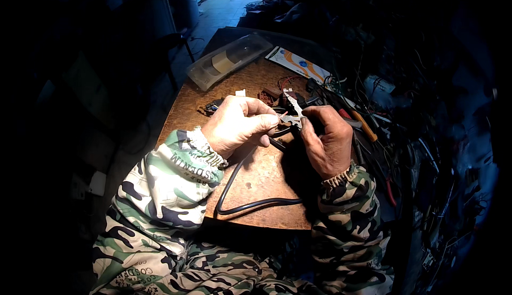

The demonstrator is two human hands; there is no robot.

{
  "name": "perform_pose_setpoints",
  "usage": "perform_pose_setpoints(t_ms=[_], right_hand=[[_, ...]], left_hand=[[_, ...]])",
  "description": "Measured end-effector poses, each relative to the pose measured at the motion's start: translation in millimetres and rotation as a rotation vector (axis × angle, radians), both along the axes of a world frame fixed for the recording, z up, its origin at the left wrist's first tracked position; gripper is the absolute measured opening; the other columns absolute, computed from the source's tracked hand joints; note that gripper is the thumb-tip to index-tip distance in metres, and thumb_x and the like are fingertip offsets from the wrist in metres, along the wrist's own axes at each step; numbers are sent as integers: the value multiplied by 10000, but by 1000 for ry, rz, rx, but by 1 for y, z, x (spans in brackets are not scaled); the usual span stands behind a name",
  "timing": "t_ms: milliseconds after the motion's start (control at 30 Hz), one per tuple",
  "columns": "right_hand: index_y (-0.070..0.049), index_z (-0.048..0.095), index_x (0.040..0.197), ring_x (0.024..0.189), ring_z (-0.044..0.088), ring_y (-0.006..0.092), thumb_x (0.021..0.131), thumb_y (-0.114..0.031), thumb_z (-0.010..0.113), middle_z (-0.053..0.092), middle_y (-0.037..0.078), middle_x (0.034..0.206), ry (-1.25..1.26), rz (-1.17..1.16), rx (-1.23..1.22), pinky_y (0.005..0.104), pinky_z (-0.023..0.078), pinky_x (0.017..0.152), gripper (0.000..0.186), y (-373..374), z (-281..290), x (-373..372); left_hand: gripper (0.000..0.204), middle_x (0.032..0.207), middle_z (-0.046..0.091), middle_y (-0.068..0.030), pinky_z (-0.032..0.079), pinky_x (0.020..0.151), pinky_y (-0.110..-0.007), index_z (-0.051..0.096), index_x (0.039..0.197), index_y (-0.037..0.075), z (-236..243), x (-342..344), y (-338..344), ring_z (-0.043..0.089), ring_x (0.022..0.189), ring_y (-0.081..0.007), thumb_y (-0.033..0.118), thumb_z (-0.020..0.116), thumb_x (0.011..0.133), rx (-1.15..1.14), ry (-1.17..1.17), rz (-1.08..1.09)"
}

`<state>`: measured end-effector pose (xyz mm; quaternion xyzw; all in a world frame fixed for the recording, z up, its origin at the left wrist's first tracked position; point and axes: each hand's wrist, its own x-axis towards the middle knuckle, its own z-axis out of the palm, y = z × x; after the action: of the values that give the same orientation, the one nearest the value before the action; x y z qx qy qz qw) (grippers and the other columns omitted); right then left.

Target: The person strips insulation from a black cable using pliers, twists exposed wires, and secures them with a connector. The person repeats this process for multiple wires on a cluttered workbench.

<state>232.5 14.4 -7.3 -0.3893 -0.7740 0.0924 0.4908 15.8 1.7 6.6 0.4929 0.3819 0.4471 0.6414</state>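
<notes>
Over the wooden table, my left hand (pixel 238 126) pinches a thin reddish wire (pixel 284 115) between thumb and fingertips, its short end sticking out to the right. My right hand (pixel 329 139) is closed round a pair of wire strippers (pixel 293 103); the silvery, toothed jaws point up and away, spread apart beside the wire tip. Most of the handles are hidden by my palm. A black cable (pixel 258 206) runs from under my hands, bends near the front edge and passes to the right. Whether the wire belongs to this cable cannot be made out.
A clear plastic tray (pixel 242 55) with a tan piece inside lies at the back of the table (pixel 181 115). Beside it is a white and orange card package (pixel 298 63). Small connectors sit behind my hands. Tangled wires and tools, including an orange handle (pixel 366 128), crowd the right side.
</notes>
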Motion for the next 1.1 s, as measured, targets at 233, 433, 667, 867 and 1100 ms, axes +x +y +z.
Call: perform_pose_setpoints(t_ms=[233, 433, 667, 867, 1100], right_hand=[[-21, 715, 1053, 963, 692, 287, 803, 25, 748, 699, 116, 994, -72, 196, 34, 353, 570, 807, 257, -12, 8, -10], [-2, 722, 1016, 841, 720, 249, 845, 43, 725, 706, 129, 945, 42, 167, -12, 309, 573, 720, 177, -8, 4, -7], [19, 719, 1014, 850, 703, 210, 862, 60, 706, 702, 130, 947, 52, 147, -17, 286, 542, 746, 159, -8, 4, -7], [23, 706, 996, 844, 715, 227, 870, 23, 696, 700, 137, 938, 57, 132, -56, 301, 559, 731, 127, -7, 3, -7], [34, 703, 1002, 845, 721, 224, 875, -10, 690, 707, 140, 937, 27, 108, -140, 299, 563, 728, 135, -10, 7, -1]], left_hand=[[299, 893, 692, -99, 563, 669, -246, 658, 1076, -63, -1, -2, 2, 675, 725, -139, 195, 729, 941, 1, 68, -104], [635, 1056, 692, -182, 580, 683, -269, 604, 1207, -72, 8, -8, 4, 723, 790, -202, 524, 588, 989, -118, -29, -79], [400, 968, 710, -99, 559, 649, -254, 642, 1129, -10, 7, -11, 5, 707, 747, -149, 369, 636, 1001, -85, 60, -60], [305, 876, 701, -70, 563, 630, -258, 645, 1075, -2, 11, -10, 3, 691, 687, -133, 289, 672, 987, -73, 99, -54], [311, 833, 710, -81, 523, 568, -232, 653, 1057, -31, 5, -5, 6, 699, 686, -130, 272, 668, 988, -35, 78, -38]])
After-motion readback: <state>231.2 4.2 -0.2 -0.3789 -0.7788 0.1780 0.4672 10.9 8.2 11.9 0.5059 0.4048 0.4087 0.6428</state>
